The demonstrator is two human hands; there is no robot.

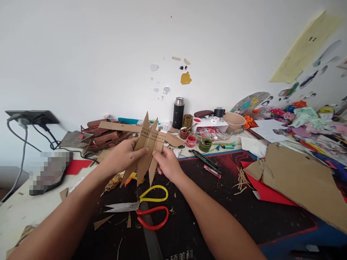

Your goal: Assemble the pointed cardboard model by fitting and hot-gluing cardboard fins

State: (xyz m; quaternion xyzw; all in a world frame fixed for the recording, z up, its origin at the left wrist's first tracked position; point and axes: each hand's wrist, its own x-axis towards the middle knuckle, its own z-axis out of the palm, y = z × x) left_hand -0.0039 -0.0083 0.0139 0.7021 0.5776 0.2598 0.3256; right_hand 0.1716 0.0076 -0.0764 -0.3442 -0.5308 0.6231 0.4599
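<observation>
I hold a brown cardboard piece (148, 144) with long pointed spikes and a crossing strip up over the desk. My left hand (123, 156) grips it from the left, fingers closed on the spikes. My right hand (168, 165) pinches its lower right side. Below them on the dark mat (217, 216) lie scissors (148, 207) with one yellow and one red handle, blades pointing left.
A large cardboard sheet (300, 180) over red paper lies at the right. A black flask (178, 113), paint pots (191, 141), a bowl (234, 121) and craft clutter line the back wall. A black cutter (206, 160) lies mid-desk. Cables and a wall socket (32, 117) are on the left.
</observation>
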